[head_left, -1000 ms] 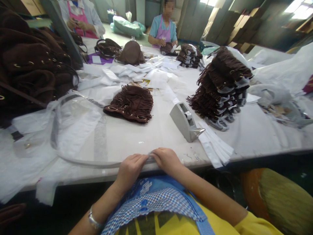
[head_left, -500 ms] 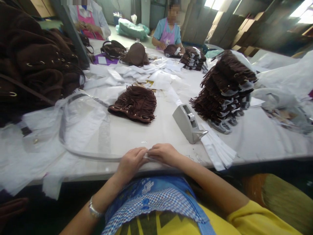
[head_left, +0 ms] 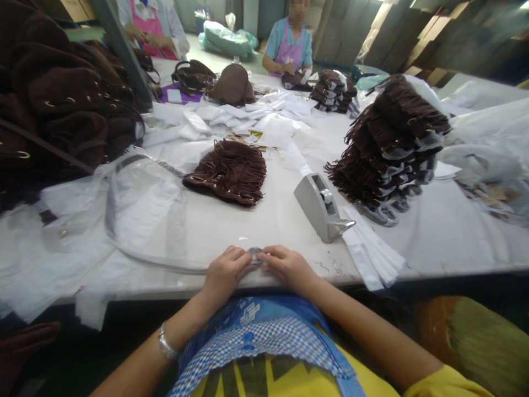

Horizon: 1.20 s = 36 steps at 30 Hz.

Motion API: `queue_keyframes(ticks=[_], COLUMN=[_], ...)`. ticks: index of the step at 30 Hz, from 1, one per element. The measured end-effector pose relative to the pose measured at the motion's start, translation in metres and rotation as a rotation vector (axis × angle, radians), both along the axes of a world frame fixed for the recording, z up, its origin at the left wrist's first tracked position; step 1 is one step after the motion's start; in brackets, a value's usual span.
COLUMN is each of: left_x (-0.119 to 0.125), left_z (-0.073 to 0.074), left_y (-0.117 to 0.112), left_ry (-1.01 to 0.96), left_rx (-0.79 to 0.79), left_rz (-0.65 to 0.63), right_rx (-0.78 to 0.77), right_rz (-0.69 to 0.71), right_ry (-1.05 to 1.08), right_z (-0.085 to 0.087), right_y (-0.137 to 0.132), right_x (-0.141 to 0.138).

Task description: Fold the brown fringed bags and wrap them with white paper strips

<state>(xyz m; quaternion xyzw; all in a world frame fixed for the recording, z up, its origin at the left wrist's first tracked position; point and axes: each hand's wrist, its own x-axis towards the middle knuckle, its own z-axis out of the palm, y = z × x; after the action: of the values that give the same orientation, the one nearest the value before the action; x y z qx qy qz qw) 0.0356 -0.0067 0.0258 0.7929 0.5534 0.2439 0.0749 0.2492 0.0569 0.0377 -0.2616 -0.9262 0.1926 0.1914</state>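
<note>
A long bag strap (head_left: pixel 155 263) in a clear plastic cover loops from a dark brown fringed bag (head_left: pixel 231 172) round the left and along the table's front edge. My left hand (head_left: pixel 226 274) is closed on the strap near its end. My right hand (head_left: pixel 291 271) pinches the same end from the other side. Between my fingertips shows a small, rounded, greyish wrapped part of it; its detail is hard to make out. A grey tape dispenser (head_left: pixel 316 207) stands on the table, right of the bag and beyond my right hand.
White paper strips (head_left: pixel 374 251) lie beside the dispenser. A tall stack of fringed bags (head_left: pixel 392 143) rises at right, and brown bags (head_left: pixel 61 94) pile up at left. Loose white sheets (head_left: pixel 231 116) cover the table's far side. Two people (head_left: pixel 289 49) work across the table.
My fingertips have moved slightly apart, so the greyish strap end now shows between them. The view has shifted a little; the bag and dispenser stay in place.
</note>
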Motion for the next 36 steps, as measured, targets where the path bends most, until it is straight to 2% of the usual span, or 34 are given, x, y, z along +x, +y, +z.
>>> queue_keyframes(ticks=[2,4,9,12,14,17,20,22,24,28,30,33,36], left_x=[0.004,0.001,-0.029,-0.036,-0.031,-0.016,-0.006,-0.008,-0.016,-0.033,-0.033,-0.020,-0.005], left_z=[0.001,0.004,0.017,0.021,0.020,0.015,0.010,0.011,0.017,0.031,0.032,0.028,0.025], left_y=[-0.002,-0.001,0.016,0.024,0.023,0.014,0.006,0.007,0.014,0.036,0.042,0.043,0.037], left_ry=[-0.014,-0.012,0.170,0.257,0.259,0.223,0.109,0.025,0.042,0.229,0.237,0.161,0.109], left_rx=[-0.016,-0.030,0.055,0.074,0.065,0.045,-0.020,-0.083,-0.098,-0.010,-0.010,-0.046,-0.070], left_rz=[0.042,0.004,-0.288,-0.417,-0.389,-0.237,-0.090,-0.056,-0.138,-0.416,-0.438,-0.265,-0.103], right_rx=[0.002,0.006,0.088,0.168,0.221,0.238,0.168,0.110,0.075,0.098,0.146,0.197,0.162], right_rz=[-0.081,-0.071,0.240,0.344,0.343,0.220,0.101,0.143,0.248,0.393,0.413,0.305,0.155], right_ry=[-0.094,-0.170,-0.161,-0.158,-0.165,-0.149,-0.111,-0.092,-0.082,-0.094,-0.117,-0.145,-0.147], right_z=[0.000,0.001,0.003,0.004,0.007,0.008,0.005,0.002,0.000,0.003,0.007,0.011,0.009], right_y=[-0.008,-0.007,0.029,0.045,0.043,0.025,0.011,0.014,0.026,0.054,0.058,0.048,0.033], right_x=[-0.005,-0.009,-0.010,-0.009,-0.009,-0.012,-0.015,-0.016,-0.014,-0.007,-0.006,-0.007,-0.009])
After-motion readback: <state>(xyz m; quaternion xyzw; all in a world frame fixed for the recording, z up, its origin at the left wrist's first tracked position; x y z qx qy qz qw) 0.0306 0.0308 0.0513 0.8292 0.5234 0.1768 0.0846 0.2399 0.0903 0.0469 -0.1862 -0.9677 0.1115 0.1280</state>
